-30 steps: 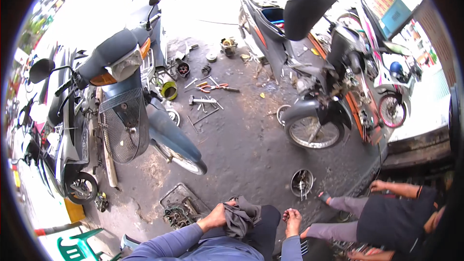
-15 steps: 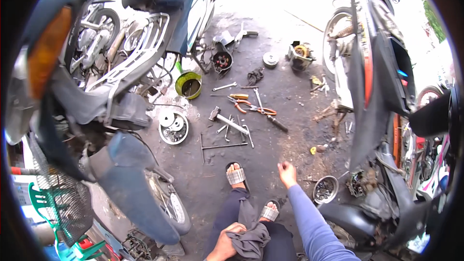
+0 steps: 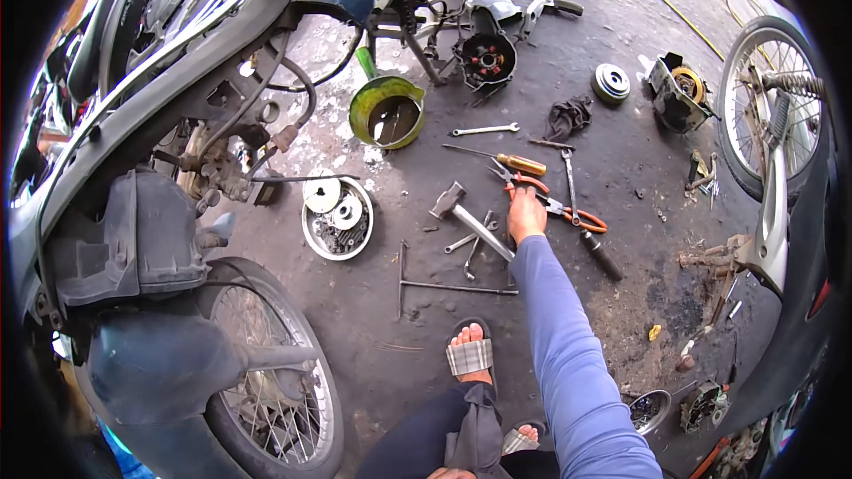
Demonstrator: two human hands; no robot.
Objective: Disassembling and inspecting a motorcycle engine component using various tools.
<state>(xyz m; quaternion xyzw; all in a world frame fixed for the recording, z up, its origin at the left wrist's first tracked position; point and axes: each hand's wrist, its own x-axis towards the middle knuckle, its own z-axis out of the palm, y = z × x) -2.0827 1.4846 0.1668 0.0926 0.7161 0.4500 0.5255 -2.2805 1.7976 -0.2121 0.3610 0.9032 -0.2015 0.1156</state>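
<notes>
My right hand (image 3: 527, 215) reaches down among tools on the dark ground. Its fingers are closed at the orange-handled pliers (image 3: 508, 179), covering one handle. Near it lie a yellow-handled screwdriver (image 3: 522, 164), a second orange-handled pair of pliers (image 3: 581, 216), a hammer (image 3: 470, 217) and a combination wrench (image 3: 570, 179). Only the knuckles of my left hand (image 3: 451, 474) show at the lower edge, beside a dark grey cloth (image 3: 477, 435) on my lap; its fingers are hidden. A long T-shaped bar (image 3: 453, 286) lies closer to my feet.
Parked motorbikes flank me; a wheel (image 3: 275, 372) stands near left. A yellow-green pot (image 3: 388, 113) of dark liquid and a white bowl of parts (image 3: 311, 238) are left of the tools. Engine parts (image 3: 486, 60) lie farther off, and a metal bowl (image 3: 650, 411) sits at lower right.
My right hand has moved forward from beside my knee to the pliers and closed there. The view has shifted forward, leaving my left hand mostly below the lower edge.
</notes>
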